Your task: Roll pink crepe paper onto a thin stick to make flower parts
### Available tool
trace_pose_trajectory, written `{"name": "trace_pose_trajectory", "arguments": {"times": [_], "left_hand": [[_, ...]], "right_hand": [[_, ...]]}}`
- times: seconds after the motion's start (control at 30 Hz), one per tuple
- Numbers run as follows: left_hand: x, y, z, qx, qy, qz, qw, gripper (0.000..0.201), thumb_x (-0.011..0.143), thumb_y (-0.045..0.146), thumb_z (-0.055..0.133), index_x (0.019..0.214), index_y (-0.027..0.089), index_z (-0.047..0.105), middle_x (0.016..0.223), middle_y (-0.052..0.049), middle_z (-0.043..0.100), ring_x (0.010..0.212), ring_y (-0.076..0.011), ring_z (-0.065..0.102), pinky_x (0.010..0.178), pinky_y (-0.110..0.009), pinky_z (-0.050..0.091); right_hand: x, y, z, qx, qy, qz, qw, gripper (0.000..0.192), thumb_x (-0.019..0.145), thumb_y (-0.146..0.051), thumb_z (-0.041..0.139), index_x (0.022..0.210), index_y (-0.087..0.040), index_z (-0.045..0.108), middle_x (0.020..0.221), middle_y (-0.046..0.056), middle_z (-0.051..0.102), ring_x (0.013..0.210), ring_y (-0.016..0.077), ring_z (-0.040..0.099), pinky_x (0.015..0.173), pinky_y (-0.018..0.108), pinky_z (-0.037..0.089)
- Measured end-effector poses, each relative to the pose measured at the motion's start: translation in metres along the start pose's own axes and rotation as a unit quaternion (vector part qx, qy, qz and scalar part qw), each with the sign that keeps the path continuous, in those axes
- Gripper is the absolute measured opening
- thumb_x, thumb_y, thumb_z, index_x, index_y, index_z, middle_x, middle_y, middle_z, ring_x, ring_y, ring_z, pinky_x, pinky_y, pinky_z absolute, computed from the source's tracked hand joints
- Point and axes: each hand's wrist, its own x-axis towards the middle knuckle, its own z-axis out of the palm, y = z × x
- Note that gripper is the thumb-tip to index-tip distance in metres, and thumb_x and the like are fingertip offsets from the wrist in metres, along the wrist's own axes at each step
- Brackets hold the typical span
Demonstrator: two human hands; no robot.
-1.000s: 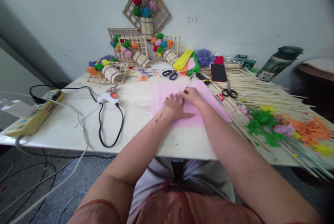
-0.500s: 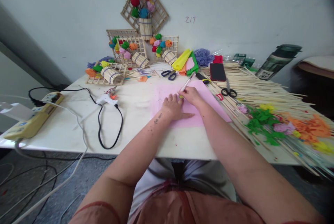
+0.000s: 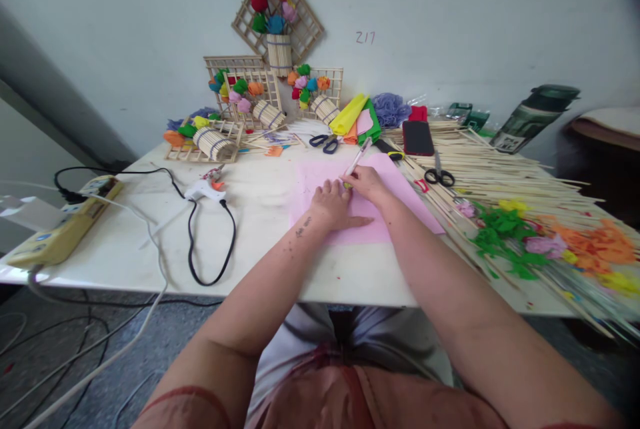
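A sheet of pink paper lies on the white table in front of me. My left hand rests flat on it, fingers stretched forward and thumb out to the right. Just right of it, my right hand grips a pen, which slants up and to the right. The pen's tip is down by the left fingertips, against a small yellow-green piece that I cannot make out clearly. Faint marks show on the paper left of my left hand.
A white glue gun with a black cord and a yellow power strip are on the left. Scissors, a phone, bamboo sticks and crepe scraps lie right. Stick-and-flower panels stand at the back.
Almost nothing has moved. The pen in my right hand tilts very slightly differently; my left hand stays in place on the paper.
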Motion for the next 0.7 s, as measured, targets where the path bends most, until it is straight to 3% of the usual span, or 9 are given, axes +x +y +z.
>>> {"name": "trace_pose_trajectory", "arguments": {"times": [0.43,0.7], "left_hand": [[0.0007,-0.0007,0.0019,-0.007,0.004,-0.001,1.000,0.106,0.066,0.085,0.024,0.142,0.012,0.023,0.148,-0.017,0.020,0.133,-0.0385,0.017,0.105,-0.049,0.020],[0.0007,-0.0024,0.0033,-0.020,0.002,0.002,1.000,0.109,0.063,0.087,0.023,0.144,0.013,0.017,0.151,-0.014,0.011,0.134,-0.0395,0.013,0.105,-0.049,0.019]], "right_hand": [[-0.0020,-0.0039,-0.0012,-0.029,0.006,-0.001,1.000,0.025,0.079,-0.034,0.056,0.087,-0.014,0.068,0.082,0.008,0.070,0.074,0.0164,0.062,0.068,0.024,0.044],[0.0002,-0.0008,0.0006,-0.026,0.006,0.000,1.000,0.028,0.079,-0.034,0.054,0.088,-0.012,0.068,0.083,0.011,0.070,0.072,0.0173,0.062,0.065,0.025,0.044]]}}
